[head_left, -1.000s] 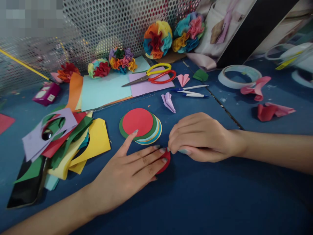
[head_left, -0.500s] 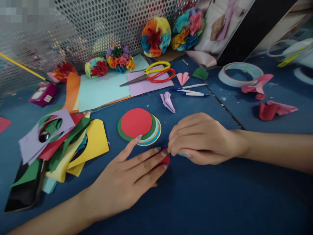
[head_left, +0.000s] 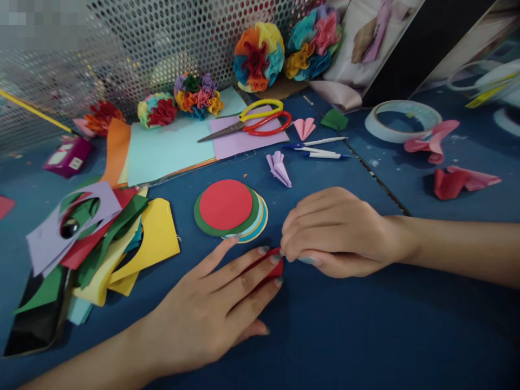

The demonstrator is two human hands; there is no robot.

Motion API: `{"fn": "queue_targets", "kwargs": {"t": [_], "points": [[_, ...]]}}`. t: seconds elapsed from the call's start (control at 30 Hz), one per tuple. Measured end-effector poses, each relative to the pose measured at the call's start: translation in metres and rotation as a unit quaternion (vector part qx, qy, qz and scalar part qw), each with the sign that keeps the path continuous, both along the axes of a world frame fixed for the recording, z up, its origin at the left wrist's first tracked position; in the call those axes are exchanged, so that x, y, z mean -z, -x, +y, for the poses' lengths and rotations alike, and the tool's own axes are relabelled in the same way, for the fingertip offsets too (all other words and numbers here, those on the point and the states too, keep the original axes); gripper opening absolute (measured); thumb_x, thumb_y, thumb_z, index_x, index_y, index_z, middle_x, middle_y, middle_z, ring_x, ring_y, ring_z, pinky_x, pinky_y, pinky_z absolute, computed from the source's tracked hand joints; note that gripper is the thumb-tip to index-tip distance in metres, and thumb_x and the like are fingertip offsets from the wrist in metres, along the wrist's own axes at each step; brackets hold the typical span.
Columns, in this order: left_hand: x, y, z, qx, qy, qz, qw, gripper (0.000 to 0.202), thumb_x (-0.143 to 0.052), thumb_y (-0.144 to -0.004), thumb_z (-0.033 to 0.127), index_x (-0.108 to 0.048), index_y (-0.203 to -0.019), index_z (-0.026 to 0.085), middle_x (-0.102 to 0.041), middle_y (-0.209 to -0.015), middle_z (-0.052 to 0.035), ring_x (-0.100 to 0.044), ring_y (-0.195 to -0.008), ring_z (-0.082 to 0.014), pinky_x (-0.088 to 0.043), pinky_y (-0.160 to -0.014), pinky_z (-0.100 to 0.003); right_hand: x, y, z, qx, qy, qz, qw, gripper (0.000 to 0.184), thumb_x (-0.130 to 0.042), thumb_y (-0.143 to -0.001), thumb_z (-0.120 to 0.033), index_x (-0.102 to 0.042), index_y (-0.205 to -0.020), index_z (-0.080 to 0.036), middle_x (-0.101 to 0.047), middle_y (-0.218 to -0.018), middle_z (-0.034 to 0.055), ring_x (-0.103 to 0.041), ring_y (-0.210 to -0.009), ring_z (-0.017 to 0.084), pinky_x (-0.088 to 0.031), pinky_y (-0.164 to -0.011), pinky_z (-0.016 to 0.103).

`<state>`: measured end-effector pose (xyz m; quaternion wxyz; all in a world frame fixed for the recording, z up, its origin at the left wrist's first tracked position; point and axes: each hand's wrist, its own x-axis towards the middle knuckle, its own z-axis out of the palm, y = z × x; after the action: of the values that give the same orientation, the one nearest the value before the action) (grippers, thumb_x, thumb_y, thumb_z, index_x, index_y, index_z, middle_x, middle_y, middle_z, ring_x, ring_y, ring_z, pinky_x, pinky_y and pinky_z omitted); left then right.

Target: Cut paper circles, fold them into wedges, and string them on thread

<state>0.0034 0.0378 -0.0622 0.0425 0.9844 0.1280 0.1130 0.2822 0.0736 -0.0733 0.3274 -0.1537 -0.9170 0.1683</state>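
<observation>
The red paper piece (head_left: pixel 274 265) lies on the table just right of the stack of paper circles (head_left: pixel 227 208), partly under the left hand (head_left: pixel 211 311), which is open and flat. The right hand (head_left: pixel 335 233) is closed, pinching the piece's upper edge at the fingertips.

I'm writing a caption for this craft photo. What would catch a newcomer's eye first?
The multicoloured paper rosettes stand out first, lined up at the back against a perforated metal screen. At the centre lies a stack of paper circles topped in red. In front, the left hand rests on a red paper piece, and the right hand pinches its edge.
</observation>
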Motion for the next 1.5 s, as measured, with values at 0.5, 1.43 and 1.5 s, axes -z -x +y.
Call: {"fn": "queue_targets", "kwargs": {"t": [0.5,1.43,1.5], "points": [[0.0010,0.0013,-0.0051,-0.003,0.018,0.026,0.999,0.041,-0.046,-0.111,0.035,-0.061,-0.143,0.014,-0.057,-0.156,-0.0070,-0.048,-0.148,-0.0265,-0.007,-0.133,-0.049,0.0016,-0.0014,0.0004,0.000,0.001,-0.001,1.000,0.027,-0.040,-0.109,-0.019,-0.060,-0.092,-0.020,-0.074,-0.078,0.0021,-0.071,-0.075,0.014,-0.051,-0.071,0.030],[-0.0046,-0.0026,-0.0073,-0.047,0.037,0.025,0.998,0.047,-0.058,-0.105,0.046,-0.064,-0.140,0.015,-0.067,-0.137,-0.0056,-0.054,-0.128,-0.0216,-0.003,-0.134,-0.043,-0.0002,-0.0028,-0.0001,0.008,-0.004,-0.006,1.000,0.022,-0.041,-0.108,-0.018,-0.061,-0.099,-0.020,-0.074,-0.083,0.0025,-0.073,-0.084,0.014,-0.057,-0.082,0.028],[-0.0054,-0.0031,-0.0080,-0.046,0.012,0.028,0.998,0.050,-0.060,-0.103,0.048,-0.063,-0.141,0.015,-0.071,-0.129,-0.0042,-0.055,-0.123,-0.0204,-0.002,-0.133,-0.041,-0.0010,-0.0018,-0.0001,0.001,-0.017,-0.009,1.000,0.023,-0.041,-0.108,-0.018,-0.062,-0.100,-0.020,-0.076,-0.087,0.0034,-0.073,-0.088,0.015,-0.057,-0.084,0.029]]}}
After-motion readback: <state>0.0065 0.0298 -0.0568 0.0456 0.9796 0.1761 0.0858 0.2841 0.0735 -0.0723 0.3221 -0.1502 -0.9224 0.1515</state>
